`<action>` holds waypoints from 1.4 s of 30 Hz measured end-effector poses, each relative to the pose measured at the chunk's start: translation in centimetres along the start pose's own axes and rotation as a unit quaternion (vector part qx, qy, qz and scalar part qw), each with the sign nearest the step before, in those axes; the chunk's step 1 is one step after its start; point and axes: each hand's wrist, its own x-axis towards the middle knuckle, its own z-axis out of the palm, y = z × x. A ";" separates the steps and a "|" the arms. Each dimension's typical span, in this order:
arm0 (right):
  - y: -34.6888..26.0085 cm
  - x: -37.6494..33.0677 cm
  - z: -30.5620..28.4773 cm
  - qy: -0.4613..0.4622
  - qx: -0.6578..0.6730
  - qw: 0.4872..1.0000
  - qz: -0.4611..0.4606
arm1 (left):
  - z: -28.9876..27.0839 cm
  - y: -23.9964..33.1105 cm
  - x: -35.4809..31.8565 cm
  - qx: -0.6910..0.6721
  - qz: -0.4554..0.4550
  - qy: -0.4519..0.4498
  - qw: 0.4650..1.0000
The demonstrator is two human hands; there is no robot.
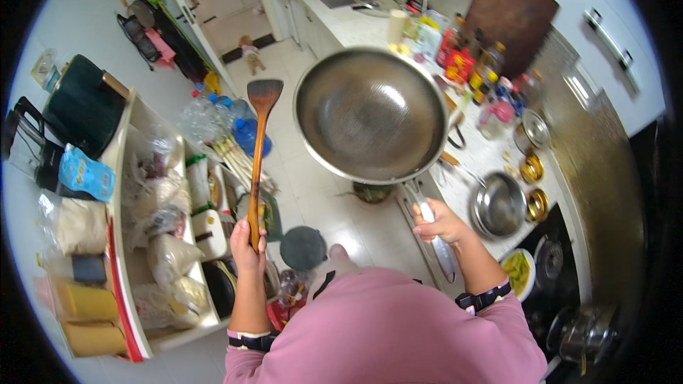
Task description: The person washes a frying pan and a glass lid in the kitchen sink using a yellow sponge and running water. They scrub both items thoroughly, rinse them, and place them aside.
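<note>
1. And here's the left hand (247,243), wrapped around 1 wooden spatula (260,146), blade up!
2. The right hand (440,223) is closed on the handle of 1 big wok (366,117); the 2 hands are well apart.
3. The wok is up front, seemingly held clear of the counter (471,144), its open bowl facing us, no food visible inside.
4. Looks like a holding step; the next move likely calls for a firm right wrist and a level rim.
5. Count them: 1 wok, 1 spatula, and 2 gold-coloured bowls (537,205) on the counter!
</note>
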 end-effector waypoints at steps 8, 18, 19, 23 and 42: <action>-3.0 22.3 3.6 -0.099 -0.060 0.991 0.072 | -5.3 4.2 11.8 0.025 -0.016 0.096 0.995; -12.4 51.7 -0.6 -0.150 -0.120 0.976 0.101 | -2.6 5.3 37.2 0.035 -0.041 0.114 0.992; -14.1 55.1 -1.2 -0.151 -0.131 0.975 0.095 | -1.7 5.8 40.7 0.047 -0.056 0.120 0.990; -21.5 67.4 -2.6 -0.151 -0.159 0.973 0.076 | 1.5 8.3 54.1 0.058 -0.050 0.143 0.987; -53.7 115.5 -16.1 0.192 0.156 0.961 -0.123 | 23.4 11.2 126.1 0.128 -0.113 -0.154 0.973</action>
